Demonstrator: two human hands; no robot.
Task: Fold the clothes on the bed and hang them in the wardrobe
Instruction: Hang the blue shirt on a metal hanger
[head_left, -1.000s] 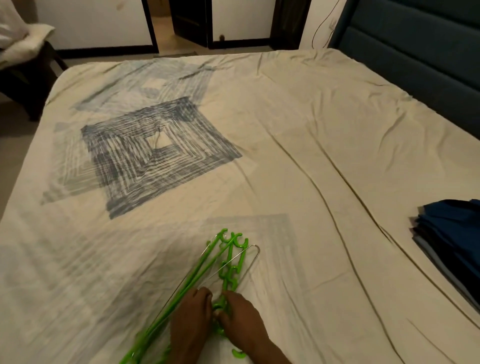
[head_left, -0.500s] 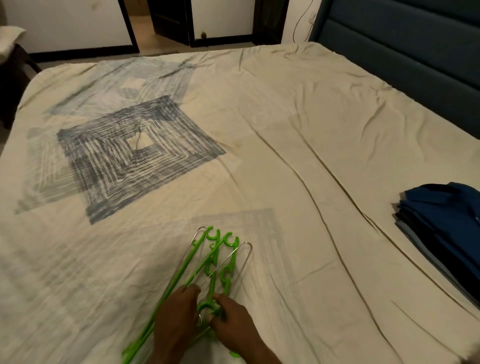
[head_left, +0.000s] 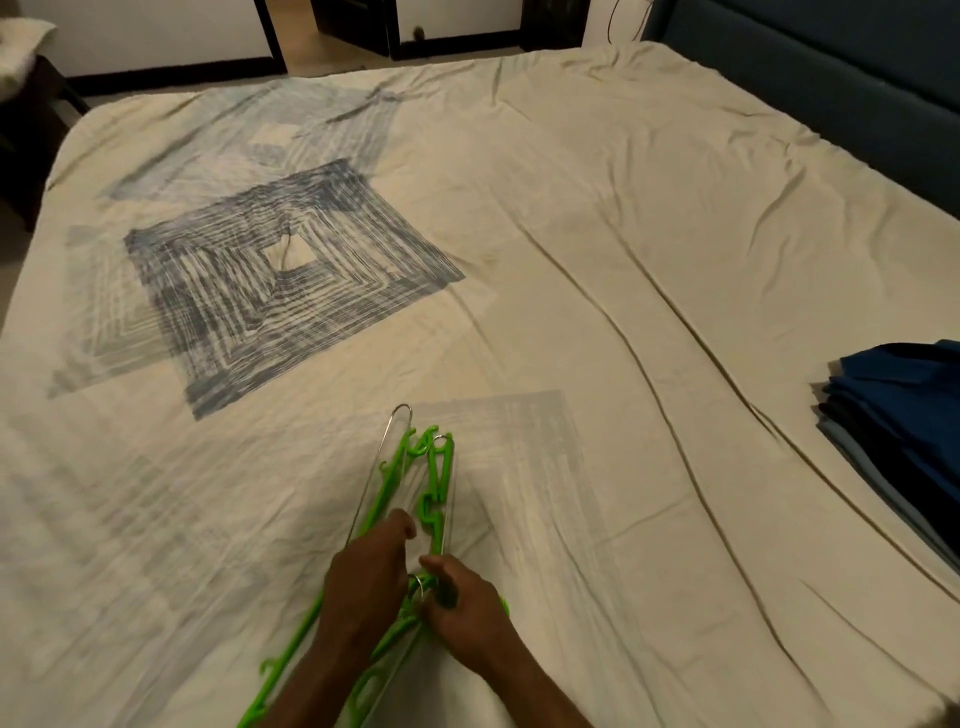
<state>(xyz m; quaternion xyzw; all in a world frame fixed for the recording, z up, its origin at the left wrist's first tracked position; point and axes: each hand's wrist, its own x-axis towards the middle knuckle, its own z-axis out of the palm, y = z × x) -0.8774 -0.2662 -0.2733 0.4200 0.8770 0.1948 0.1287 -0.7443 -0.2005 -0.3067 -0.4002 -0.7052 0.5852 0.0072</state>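
On bed (head_left: 597, 218), near edge: left hand (head_left: 363, 587) curled round bunched green hangers (head_left: 431, 493); right hand (head_left: 467, 608) pinching hooks. Far right: folded clothes (head_left: 904, 415) stacked, well apart. Likely step: sorting hangers. Next: separating one, carrying to stack.

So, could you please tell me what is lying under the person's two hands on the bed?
A bundle of green hangers mixed with thin metal wire hangers, lying on the bedsheet. The left hand and right hand cover their middle.
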